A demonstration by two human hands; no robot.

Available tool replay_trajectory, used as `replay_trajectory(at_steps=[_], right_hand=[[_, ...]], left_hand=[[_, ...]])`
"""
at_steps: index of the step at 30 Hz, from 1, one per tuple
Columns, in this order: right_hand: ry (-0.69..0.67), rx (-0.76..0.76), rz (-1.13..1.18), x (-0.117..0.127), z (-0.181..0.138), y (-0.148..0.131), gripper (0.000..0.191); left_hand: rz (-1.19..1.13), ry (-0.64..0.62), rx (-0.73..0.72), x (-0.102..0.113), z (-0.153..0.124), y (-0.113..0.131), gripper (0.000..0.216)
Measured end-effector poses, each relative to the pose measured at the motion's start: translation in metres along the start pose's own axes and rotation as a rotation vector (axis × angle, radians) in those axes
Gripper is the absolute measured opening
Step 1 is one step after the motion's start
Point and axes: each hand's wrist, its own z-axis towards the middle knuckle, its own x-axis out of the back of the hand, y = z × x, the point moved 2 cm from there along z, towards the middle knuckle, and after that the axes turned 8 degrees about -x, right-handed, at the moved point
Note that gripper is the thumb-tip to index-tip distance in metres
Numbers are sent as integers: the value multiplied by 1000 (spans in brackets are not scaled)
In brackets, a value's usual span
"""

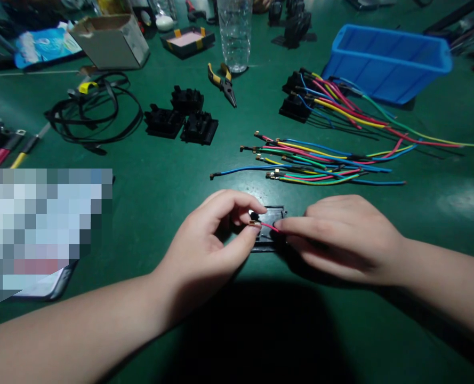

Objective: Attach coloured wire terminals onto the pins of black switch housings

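Red wire stretches between the two hands, just above a shallow black housing on the green table; both lie nearer the table's near edge than its far one. The right hand has its grip closed on the wire, thumb and forefinger pinching it beside the housing. The wire's brass end rests at the thumb tip of the left hand, whose fingers curl over the housing's left side; it is hard to see behind them, so whether that grip is closed on anything cannot be told.

Beyond the hands, loose coloured wires lie pointing toward the table's right edge. Three black parts sit together to their left, with yellow-handled pliers nearby. Toward the table's far right corner stands a blue bin, and two wired black parts lie just before it.
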Motion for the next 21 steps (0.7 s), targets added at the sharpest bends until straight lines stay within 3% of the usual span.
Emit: replay_trajectory(at_steps=[14, 21], right_hand=[[57, -23, 64, 2, 2, -1, 20], [63, 7, 77, 1, 1, 0, 19]], left_hand=[[66, -52, -5, 2, -4, 7, 30], [88, -54, 0, 1, -3, 4, 25]])
